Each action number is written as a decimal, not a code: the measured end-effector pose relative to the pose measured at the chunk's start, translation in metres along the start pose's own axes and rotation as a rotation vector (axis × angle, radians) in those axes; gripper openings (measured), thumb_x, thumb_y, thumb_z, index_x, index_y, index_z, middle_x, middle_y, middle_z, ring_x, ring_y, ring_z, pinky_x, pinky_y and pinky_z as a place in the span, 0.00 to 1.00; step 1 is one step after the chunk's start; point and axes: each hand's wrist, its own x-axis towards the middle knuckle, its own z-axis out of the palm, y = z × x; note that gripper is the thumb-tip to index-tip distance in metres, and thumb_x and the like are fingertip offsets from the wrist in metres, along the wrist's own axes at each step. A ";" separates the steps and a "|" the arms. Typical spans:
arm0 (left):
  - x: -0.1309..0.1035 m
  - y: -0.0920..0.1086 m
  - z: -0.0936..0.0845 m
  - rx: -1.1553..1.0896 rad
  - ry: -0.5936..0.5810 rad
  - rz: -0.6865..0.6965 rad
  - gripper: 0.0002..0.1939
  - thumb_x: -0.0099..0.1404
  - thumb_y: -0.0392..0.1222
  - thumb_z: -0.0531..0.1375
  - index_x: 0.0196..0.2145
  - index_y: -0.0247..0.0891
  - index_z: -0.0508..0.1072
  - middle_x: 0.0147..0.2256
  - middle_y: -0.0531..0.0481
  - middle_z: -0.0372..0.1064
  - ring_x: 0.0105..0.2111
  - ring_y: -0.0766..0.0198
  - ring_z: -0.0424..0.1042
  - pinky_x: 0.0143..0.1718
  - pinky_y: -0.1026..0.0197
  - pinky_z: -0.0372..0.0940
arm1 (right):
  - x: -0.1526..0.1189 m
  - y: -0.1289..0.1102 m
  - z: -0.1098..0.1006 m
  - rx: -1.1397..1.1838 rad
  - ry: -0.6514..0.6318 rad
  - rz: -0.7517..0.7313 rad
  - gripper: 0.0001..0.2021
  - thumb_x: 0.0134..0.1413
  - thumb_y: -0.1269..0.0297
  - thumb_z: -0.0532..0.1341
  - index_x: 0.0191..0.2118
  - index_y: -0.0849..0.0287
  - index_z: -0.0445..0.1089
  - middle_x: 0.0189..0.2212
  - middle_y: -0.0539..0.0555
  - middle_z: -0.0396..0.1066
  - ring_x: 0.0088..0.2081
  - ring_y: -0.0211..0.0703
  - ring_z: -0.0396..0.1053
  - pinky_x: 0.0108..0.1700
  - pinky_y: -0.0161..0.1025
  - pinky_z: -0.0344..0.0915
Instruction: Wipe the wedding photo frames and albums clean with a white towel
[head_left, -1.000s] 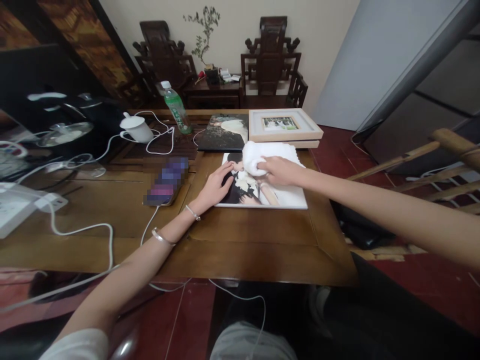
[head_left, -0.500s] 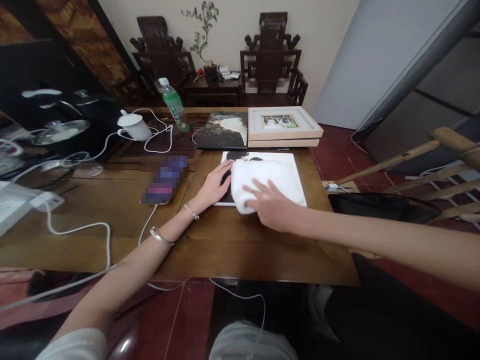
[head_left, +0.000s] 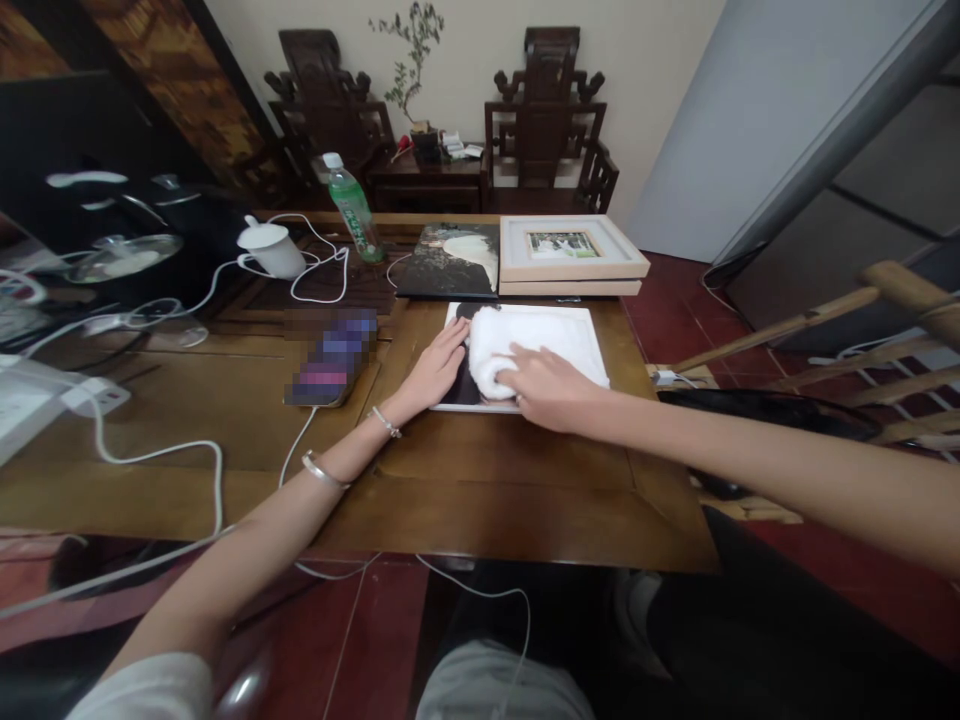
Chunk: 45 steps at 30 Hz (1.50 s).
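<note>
left hand (head_left: pixel 439 370) rests open at the photo panel's (head_left: pixel 459 392) nine o'clock edge; right hand (head_left: pixel 551 390) grasps a folded white towel (head_left: pixel 544 332) over its centre, toward three o'clock.

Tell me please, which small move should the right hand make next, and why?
Perhaps the right hand should slide the white cloth slightly toward the far edge of the picture: a strip there lies uncovered, and the left hand rests at its left side, seemingly steadying it.
</note>
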 end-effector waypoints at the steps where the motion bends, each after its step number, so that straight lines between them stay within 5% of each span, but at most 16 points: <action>1: 0.000 -0.001 0.001 0.002 -0.002 0.006 0.29 0.72 0.50 0.44 0.64 0.33 0.61 0.67 0.41 0.51 0.68 0.56 0.48 0.69 0.47 0.42 | 0.008 0.006 0.000 -0.011 0.015 0.020 0.22 0.50 0.79 0.51 0.49 0.62 0.72 0.54 0.67 0.69 0.57 0.62 0.63 0.49 0.56 0.63; 4: 0.000 0.003 0.001 -0.001 -0.007 0.007 0.31 0.72 0.54 0.44 0.64 0.33 0.61 0.67 0.41 0.52 0.68 0.55 0.47 0.69 0.47 0.41 | 0.029 0.017 0.002 -0.061 0.044 0.081 0.24 0.51 0.79 0.51 0.53 0.64 0.69 0.58 0.69 0.65 0.60 0.65 0.59 0.50 0.58 0.62; 8: -0.002 0.016 -0.003 -0.101 0.056 -0.059 0.36 0.73 0.60 0.40 0.65 0.32 0.59 0.66 0.40 0.53 0.67 0.55 0.50 0.69 0.50 0.43 | 0.049 0.012 0.008 -0.101 -0.012 0.151 0.29 0.53 0.79 0.51 0.61 0.63 0.63 0.69 0.66 0.47 0.67 0.73 0.43 0.57 0.72 0.52; 15: -0.003 0.018 -0.007 -0.192 0.223 0.032 0.36 0.72 0.65 0.38 0.67 0.40 0.56 0.68 0.44 0.49 0.68 0.54 0.49 0.68 0.49 0.43 | 0.028 -0.028 0.010 -0.105 -0.084 -0.096 0.26 0.55 0.78 0.54 0.59 0.62 0.67 0.70 0.66 0.43 0.68 0.75 0.38 0.60 0.75 0.47; 19: -0.002 0.016 -0.007 -0.149 0.205 0.063 0.37 0.72 0.65 0.37 0.67 0.39 0.55 0.67 0.42 0.50 0.67 0.53 0.50 0.68 0.47 0.44 | -0.002 -0.039 0.009 -0.094 -0.094 -0.230 0.23 0.54 0.79 0.54 0.55 0.61 0.71 0.69 0.64 0.46 0.68 0.74 0.40 0.59 0.74 0.49; 23: -0.003 0.020 -0.009 -0.094 0.171 0.059 0.37 0.72 0.64 0.38 0.66 0.36 0.57 0.67 0.40 0.51 0.67 0.53 0.50 0.68 0.46 0.45 | -0.023 -0.025 0.003 -0.050 -0.106 -0.364 0.21 0.50 0.80 0.56 0.49 0.59 0.74 0.66 0.60 0.55 0.67 0.66 0.47 0.60 0.67 0.54; 28: -0.001 0.024 -0.008 0.048 0.049 0.061 0.31 0.73 0.57 0.44 0.62 0.33 0.63 0.64 0.39 0.58 0.65 0.52 0.56 0.67 0.46 0.50 | -0.028 0.010 -0.007 -0.042 -0.069 -0.157 0.20 0.49 0.81 0.53 0.45 0.61 0.74 0.56 0.66 0.68 0.52 0.56 0.68 0.47 0.50 0.64; 32: 0.000 0.023 -0.007 0.102 0.015 0.069 0.25 0.72 0.49 0.48 0.59 0.35 0.67 0.63 0.42 0.60 0.64 0.53 0.58 0.67 0.47 0.51 | -0.004 0.028 -0.011 -0.020 -0.019 0.036 0.19 0.50 0.78 0.51 0.45 0.63 0.73 0.46 0.67 0.72 0.38 0.50 0.70 0.37 0.42 0.60; 36: 0.000 0.025 -0.008 0.102 0.027 0.085 0.23 0.70 0.45 0.50 0.58 0.36 0.68 0.62 0.44 0.62 0.63 0.52 0.60 0.66 0.47 0.53 | 0.041 0.030 -0.014 0.105 0.100 0.144 0.19 0.52 0.77 0.50 0.45 0.63 0.72 0.40 0.63 0.74 0.37 0.49 0.69 0.35 0.39 0.56; 41: -0.001 0.029 -0.011 0.120 0.022 0.072 0.20 0.69 0.43 0.50 0.53 0.35 0.72 0.55 0.41 0.69 0.56 0.51 0.68 0.60 0.47 0.61 | 0.091 0.021 -0.025 0.249 0.135 0.129 0.18 0.53 0.74 0.52 0.47 0.63 0.72 0.45 0.61 0.74 0.44 0.50 0.68 0.39 0.38 0.57; 45: -0.002 0.029 -0.010 0.106 0.034 0.082 0.19 0.69 0.42 0.50 0.54 0.35 0.71 0.56 0.41 0.69 0.56 0.52 0.68 0.60 0.47 0.61 | 0.095 0.021 -0.035 0.241 0.100 0.097 0.16 0.52 0.75 0.53 0.45 0.64 0.73 0.45 0.62 0.74 0.42 0.48 0.68 0.38 0.37 0.56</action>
